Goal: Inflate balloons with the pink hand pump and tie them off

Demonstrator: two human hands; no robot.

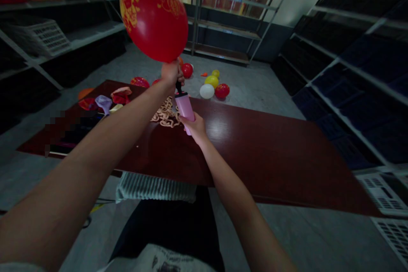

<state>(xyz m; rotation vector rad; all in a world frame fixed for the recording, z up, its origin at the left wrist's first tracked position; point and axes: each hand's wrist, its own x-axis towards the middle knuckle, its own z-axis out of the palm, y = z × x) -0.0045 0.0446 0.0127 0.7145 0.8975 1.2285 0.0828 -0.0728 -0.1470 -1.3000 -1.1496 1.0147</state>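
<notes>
A large inflated red balloon (156,21) with yellow printing rises at the upper left of centre. My left hand (171,72) is closed around its neck, at the black top end of a pink balloon pump (185,107). Exactly how the neck sits on the nozzle is hidden by my fingers. Lower down, my right hand (196,128) wraps around the pump's pink body, which tilts over the table. Behind the pump lies a heap of beige chain-like links (166,114) on the dark red-brown table (261,148).
Uninflated balloons (103,103) lie at the table's left, near dark items partly blurred out. Inflated balloons, including a white balloon (207,91), rest on the floor beyond. Shelves (229,29) stand behind and on both sides. A ribbed pale-green cloth-like thing (156,186) shows below the near edge.
</notes>
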